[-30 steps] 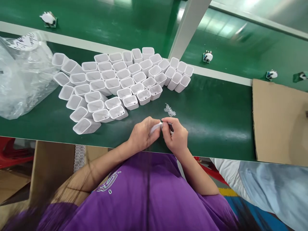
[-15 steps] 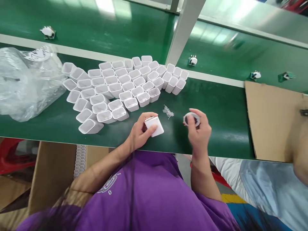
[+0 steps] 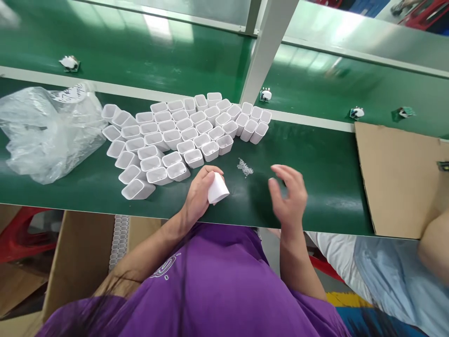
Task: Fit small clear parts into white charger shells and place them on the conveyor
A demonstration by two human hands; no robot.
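My left hand [image 3: 199, 193] is closed around a white plastic case [image 3: 217, 189], tilted just above the front part of the green table. It resembles the open-topped white cases [image 3: 172, 139] standing in a crowded group to the left and behind. To the right, my right hand [image 3: 289, 194] is in the air with thumb and fingers apart and holds nothing visible. Between the two hands, slightly farther back, lies a small heap of clear bits [image 3: 244, 167], too small to make out singly.
A clear plastic bag [image 3: 52, 133] fills the table's left end. Flat cardboard [image 3: 396, 178] covers the right, beside a co-worker's arm [image 3: 435, 248]. Small circuit boards with white parts [image 3: 70, 63] rest on the green surface behind a pale rail. An open carton [image 3: 80, 257] stands below.
The round, ring-like object that was in my right hand is out of sight, and those fingers have spread. My left hand has turned the white case and shifted slightly left.
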